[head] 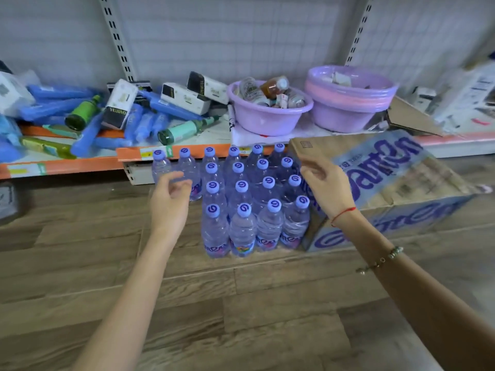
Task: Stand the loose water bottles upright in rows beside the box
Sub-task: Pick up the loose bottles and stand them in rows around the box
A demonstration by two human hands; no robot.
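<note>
Both my forearms reach in from six o'clock: left hand (171, 195) loosely curled, empty, near two outlying water bottles (187, 172); right hand (325, 187) relaxed by the box (388, 194). Any careless brush could topple the upright rows at twelve.

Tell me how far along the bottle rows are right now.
Most looks done: a four-wide block of upright water bottles stands on the floor against the box, plus two extra bottles at the back left. Neither the left hand nor the right hand holds anything. No loose bottles are visible on the floor; the box's inside is hidden.
</note>
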